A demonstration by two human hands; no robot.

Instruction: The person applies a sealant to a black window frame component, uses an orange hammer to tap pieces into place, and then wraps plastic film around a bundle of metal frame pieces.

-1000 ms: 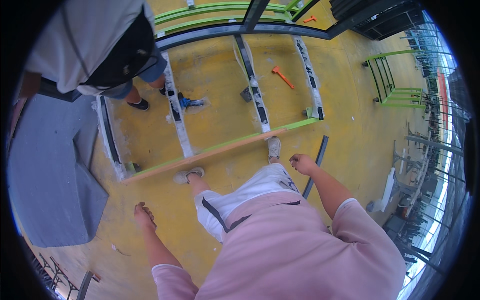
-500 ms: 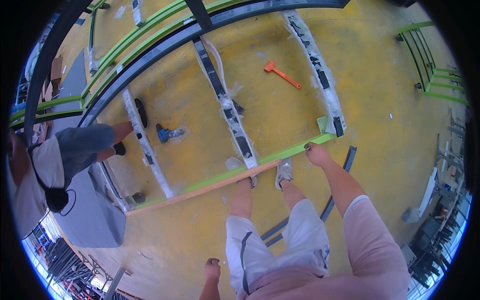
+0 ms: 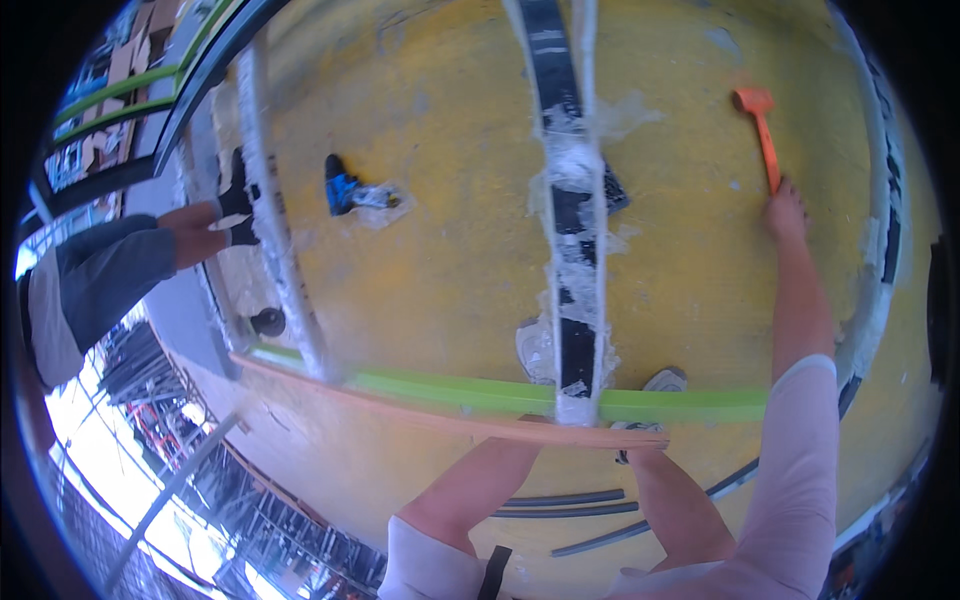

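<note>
My right hand has its fingers closed round the handle end of an orange mallet, whose head lies farther off over the yellow floor. My left hand is out of the picture. Below my reaching arm runs a green metal bar. A wooden strip lies along the near side of that bar, just in front of my knees. Between the mallet and a blue cordless drill, a dark crossbar wrapped in torn clear plastic meets the green bar.
Another person's legs stand at the left beside a plastic-wrapped bar. A wrapped bar curves along the right. Dark metal lengths lie near my legs. Shelving with stacked metal stock fills the lower left.
My right hand has left the green bar and reached forward to the mallet's handle. I have leaned down and closer to the frame; my left hand has gone out of view.
</note>
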